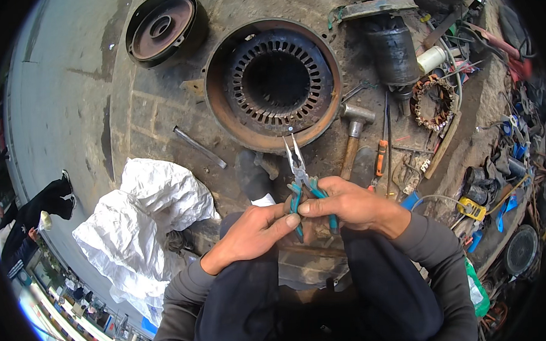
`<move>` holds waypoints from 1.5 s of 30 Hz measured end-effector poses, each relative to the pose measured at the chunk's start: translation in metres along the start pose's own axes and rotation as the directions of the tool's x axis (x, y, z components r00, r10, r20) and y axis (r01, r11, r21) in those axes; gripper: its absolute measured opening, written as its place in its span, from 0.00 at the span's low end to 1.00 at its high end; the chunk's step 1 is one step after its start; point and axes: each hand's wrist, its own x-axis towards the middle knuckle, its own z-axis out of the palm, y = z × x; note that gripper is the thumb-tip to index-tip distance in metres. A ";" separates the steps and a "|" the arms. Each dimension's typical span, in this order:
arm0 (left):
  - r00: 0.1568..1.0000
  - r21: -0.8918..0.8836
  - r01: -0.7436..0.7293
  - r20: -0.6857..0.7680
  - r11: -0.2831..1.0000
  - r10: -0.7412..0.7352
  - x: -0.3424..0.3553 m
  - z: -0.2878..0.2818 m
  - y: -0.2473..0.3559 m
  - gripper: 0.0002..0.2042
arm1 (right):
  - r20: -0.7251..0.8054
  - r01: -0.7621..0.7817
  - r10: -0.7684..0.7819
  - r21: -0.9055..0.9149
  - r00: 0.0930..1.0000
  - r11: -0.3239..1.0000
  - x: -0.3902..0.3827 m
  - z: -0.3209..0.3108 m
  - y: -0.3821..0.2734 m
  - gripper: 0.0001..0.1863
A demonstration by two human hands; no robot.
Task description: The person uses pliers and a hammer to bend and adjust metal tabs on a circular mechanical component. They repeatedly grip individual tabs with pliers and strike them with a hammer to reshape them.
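- A crumpled white woven-looking sack (121, 225) lies on the grimy ground to the worker's left.
- A round rusty metal housing (256, 136) with a slotted inner ring sits directly ahead.
- A steel hammer with a wooden handle (350, 157) lies just right of the housing.
- The left hand (248, 232) grips one handle of the pliers; the right hand (355, 204) grips the other.
- The teal-handled steel pliers (297, 169) point toward the housing's near rim, jaws spread; contact cannot be told.

Two hands (349, 205), one pliers (298, 173), one hammer (357, 114), apparently one orange-handled tool (381, 158).
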 end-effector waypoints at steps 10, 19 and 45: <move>0.984 -0.093 0.005 -0.175 0.996 -0.022 0.006 -0.002 -0.008 0.22 | -0.055 0.041 -0.024 0.331 0.998 0.943 0.024 -0.002 0.015 0.17; 0.944 0.171 0.100 -0.326 0.980 -0.040 0.002 -0.005 -0.001 0.26 | -0.043 0.074 -0.061 0.458 0.997 0.886 0.028 0.007 0.022 0.22; 0.987 -0.127 -0.098 -0.143 0.987 0.079 0.028 0.009 0.008 0.25 | 0.004 0.067 -0.083 0.558 0.997 0.827 0.023 0.009 0.014 0.13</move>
